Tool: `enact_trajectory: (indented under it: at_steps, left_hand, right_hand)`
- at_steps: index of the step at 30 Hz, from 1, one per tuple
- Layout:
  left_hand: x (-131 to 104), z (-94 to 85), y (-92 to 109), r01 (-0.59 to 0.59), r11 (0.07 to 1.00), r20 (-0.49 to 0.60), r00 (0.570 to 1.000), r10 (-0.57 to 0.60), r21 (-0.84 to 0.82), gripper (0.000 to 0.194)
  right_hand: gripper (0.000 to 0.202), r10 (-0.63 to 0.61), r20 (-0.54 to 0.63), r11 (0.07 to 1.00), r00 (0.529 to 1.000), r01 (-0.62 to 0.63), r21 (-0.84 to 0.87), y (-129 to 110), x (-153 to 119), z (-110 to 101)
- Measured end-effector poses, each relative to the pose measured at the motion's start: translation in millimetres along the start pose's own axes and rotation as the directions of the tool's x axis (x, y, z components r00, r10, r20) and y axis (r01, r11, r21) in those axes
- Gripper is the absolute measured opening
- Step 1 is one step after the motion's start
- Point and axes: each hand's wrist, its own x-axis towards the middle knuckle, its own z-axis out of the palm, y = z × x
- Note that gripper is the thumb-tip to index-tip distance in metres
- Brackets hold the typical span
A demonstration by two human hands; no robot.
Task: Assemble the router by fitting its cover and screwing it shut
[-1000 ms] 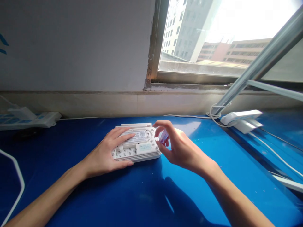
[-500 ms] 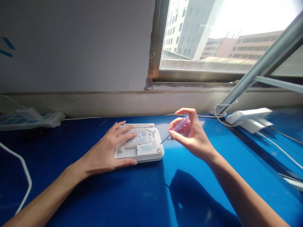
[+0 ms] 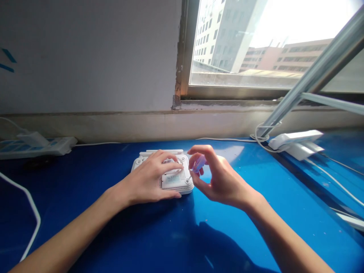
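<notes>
A white Wi-Fi router (image 3: 173,182) lies upside down on the blue tabletop, its vented underside and label facing up and its antennas folded along the far side. My left hand (image 3: 152,174) spans it and holds it down, thumb along the near edge and fingers across the underside, hiding much of the label. In my right hand (image 3: 217,176) is a small screwdriver (image 3: 199,163) with a clear purple handle, gripped between thumb and fingers. The screwdriver tilts down toward the router's right end, near the round corner foot; whether its tip sits in a screw I cannot tell.
Power strips with plugs stand at the far left (image 3: 61,146) and the right (image 3: 295,140). A slanted metal pole (image 3: 309,79) meets the table at the right, cable wrapped round its base. Behind are a wall and a window; a white cable (image 3: 31,204) runs at left.
My right hand has moved left and down with the screwdriver, closer to the router's right end. My left hand has shifted right across the router, uncovering its left corner.
</notes>
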Motion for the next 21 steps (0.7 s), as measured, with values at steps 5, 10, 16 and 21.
enact_trajectory:
  at_steps: [5, 10, 16, 21]
  left_hand:
    - [-8.3, 2.6, -10.1, 0.036, 0.999, -0.008, 0.999, -0.036, 0.006, 0.068]
    - [-10.7, 3.9, -12.0, 0.061, 0.998, -0.002, 0.998, -0.061, -0.023, 0.073]
    - [-14.3, 0.4, -14.8, 0.052, 0.998, 0.026, 0.998, -0.051, -0.038, 0.071]
    - [-16.5, 2.4, -15.8, 0.045, 0.999, 0.015, 0.999, -0.045, -0.026, 0.07]
  right_hand:
    - [0.058, -0.019, 0.079, 0.997, 0.997, 0.025, -0.077, -4.0, -0.5, 3.5]
    - [0.053, 0.026, 0.017, 0.998, 1.0, -0.025, -0.051, 4.3, -4.7, 8.9]
    - [0.06, 0.014, -0.044, 0.998, 0.999, -0.017, -0.067, 12.9, -8.5, 9.9]
    - [0.057, -0.003, -0.038, 0.997, 0.999, 0.0, -0.078, 11.8, -7.2, 10.7]
